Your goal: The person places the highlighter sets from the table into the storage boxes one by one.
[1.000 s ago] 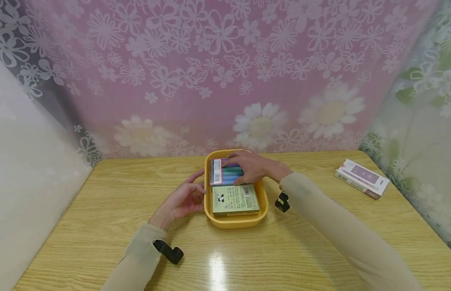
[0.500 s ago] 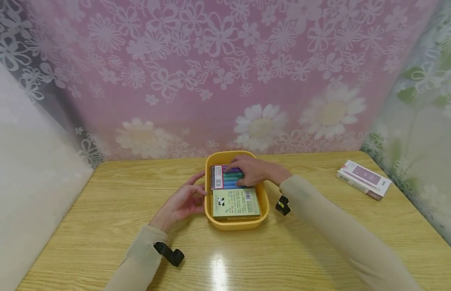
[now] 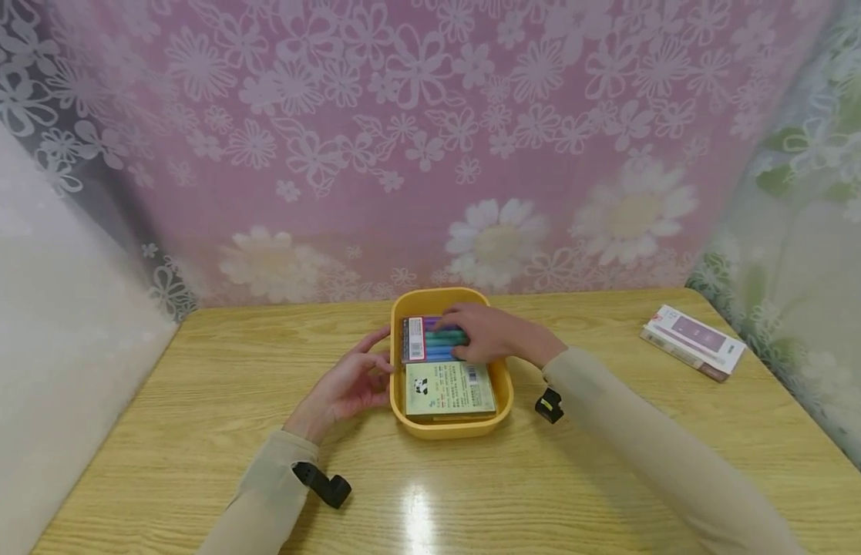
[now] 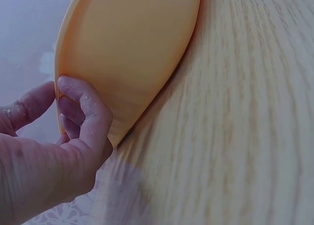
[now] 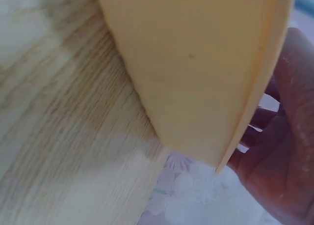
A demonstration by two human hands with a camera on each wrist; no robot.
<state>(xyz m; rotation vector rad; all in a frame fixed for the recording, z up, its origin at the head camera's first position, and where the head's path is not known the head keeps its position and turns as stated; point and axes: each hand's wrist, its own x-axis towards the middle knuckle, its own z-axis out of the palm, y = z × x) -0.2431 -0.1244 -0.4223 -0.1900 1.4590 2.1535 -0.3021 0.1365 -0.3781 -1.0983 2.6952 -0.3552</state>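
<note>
A yellow plastic basket (image 3: 440, 433) stands on the table. My left hand (image 3: 350, 383) is at its left side; in the left wrist view the thumb and curled fingers pinch the basket's rim (image 4: 60, 43). My right hand (image 3: 487, 333) reaches over the right rim, its fingers spread over a clear-fronted pack of purple, green and blue sticks (image 3: 440, 339). That pack lies flat in the far half of the basket, its right end hidden under the hand. Beside it, in the near half, lies a pale green box with a panda (image 3: 447, 389). The right wrist view shows the basket's outer wall, with the fingertips hidden behind it.
A white and purple box (image 3: 694, 341) lies at the right end of the wooden table (image 3: 215, 385). A pink flowered cloth (image 3: 375, 154) hangs along the table's far edge, with pale cloth at both sides.
The pack of coloured sticks has settled lower into the basket's far half. My right hand has shifted slightly to the right over it. The left hand stays at the rim.
</note>
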